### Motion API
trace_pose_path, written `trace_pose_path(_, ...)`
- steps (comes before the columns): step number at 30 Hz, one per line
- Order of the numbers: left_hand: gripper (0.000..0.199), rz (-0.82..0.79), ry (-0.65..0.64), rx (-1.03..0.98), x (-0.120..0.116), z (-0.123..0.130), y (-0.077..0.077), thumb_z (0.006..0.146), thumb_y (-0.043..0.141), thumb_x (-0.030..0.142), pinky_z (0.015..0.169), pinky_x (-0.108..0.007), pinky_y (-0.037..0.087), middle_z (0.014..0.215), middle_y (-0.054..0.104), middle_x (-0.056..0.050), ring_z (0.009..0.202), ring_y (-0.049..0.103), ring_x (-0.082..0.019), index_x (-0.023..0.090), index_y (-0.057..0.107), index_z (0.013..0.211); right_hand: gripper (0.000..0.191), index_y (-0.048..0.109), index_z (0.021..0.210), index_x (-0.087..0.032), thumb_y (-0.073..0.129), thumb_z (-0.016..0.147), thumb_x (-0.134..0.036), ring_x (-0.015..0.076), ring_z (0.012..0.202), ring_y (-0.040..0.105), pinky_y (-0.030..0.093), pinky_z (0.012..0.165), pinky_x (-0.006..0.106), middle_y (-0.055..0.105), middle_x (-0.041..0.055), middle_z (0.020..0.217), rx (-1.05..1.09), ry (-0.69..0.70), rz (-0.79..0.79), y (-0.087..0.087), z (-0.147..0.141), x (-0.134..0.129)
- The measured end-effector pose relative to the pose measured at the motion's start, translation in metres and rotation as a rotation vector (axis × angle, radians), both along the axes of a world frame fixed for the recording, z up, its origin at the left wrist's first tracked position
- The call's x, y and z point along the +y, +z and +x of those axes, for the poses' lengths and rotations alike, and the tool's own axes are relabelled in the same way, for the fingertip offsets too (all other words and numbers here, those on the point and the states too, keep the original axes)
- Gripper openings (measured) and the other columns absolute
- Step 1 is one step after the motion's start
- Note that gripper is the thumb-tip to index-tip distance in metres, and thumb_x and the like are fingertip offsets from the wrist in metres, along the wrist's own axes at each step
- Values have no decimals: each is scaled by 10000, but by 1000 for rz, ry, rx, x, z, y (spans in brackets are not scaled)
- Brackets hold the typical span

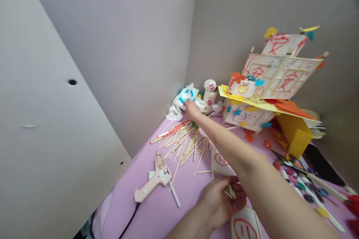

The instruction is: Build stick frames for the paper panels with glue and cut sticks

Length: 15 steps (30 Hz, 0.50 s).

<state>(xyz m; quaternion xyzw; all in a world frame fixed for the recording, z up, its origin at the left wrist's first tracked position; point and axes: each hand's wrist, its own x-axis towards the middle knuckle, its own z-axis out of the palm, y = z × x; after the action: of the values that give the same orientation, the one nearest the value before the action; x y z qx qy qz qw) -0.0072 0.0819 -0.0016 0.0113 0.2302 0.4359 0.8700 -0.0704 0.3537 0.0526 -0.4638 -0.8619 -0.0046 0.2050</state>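
Observation:
My left hand (221,203), palm up near the bottom centre, has its fingers curled round several short wooden sticks (230,192). My right hand (192,110) reaches far across the table, at the white and blue plastic packet (187,95) by the back corner; its fingertips are too small and partly hidden to tell what they grip. Beneath that forearm, many thin wooden sticks (182,143) lie spread out. A paper panel with a red drawing (220,161) lies beyond my left hand, and a second framed panel (245,226) is just below it.
A pink glue gun (157,179) with a black cord lies at the left. A decorated paper and stick house (269,82) stands at the back right, near a jar (210,91). Scissors (291,164), markers and coloured pieces cover the right side. Grey walls (238,15) enclose the table (126,190).

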Motion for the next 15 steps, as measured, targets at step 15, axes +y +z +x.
trace_pose_path(15, 237, 21, 0, -12, -3, -1, 3, 784, 616, 225, 706, -260, 437, 778, 631, -66, 682, 606, -135, 71, 604, 964, 421, 510, 1246, -231, 565, 828, -225, 254, 1077, 505, 383, 899, 437, 440, 102, 1340, -56, -310, -236, -12, 107, 28)
